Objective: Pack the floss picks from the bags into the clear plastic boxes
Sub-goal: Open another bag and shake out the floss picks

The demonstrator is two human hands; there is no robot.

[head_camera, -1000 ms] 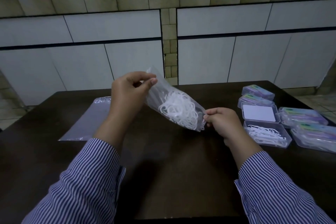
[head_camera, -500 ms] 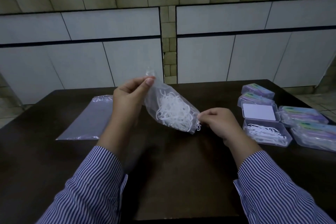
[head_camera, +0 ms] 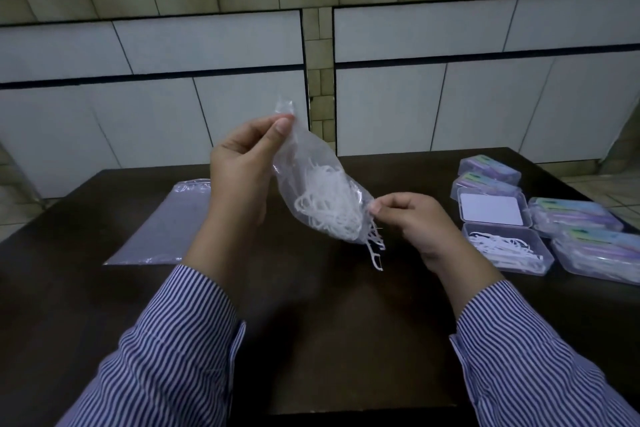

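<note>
Two hands hold clear bag (head_camera: pixel 311 166) of white floss picks (head_camera: pixel 329 208) above table (head_camera: pixel 329 322): left hand (head_camera: pixel 242 170) pinches top, right hand (head_camera: pixel 412 218) pinches bottom; box labels unreadable; open box (head_camera: pixel 509 248) right

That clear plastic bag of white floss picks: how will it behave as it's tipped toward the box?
Probably floppy: the clear plastic bag of white floss picks sags between the left hand and the right hand. Likely light, held by pinches alone. Picks may spill loosely; some already poke out of its lower end.
</note>
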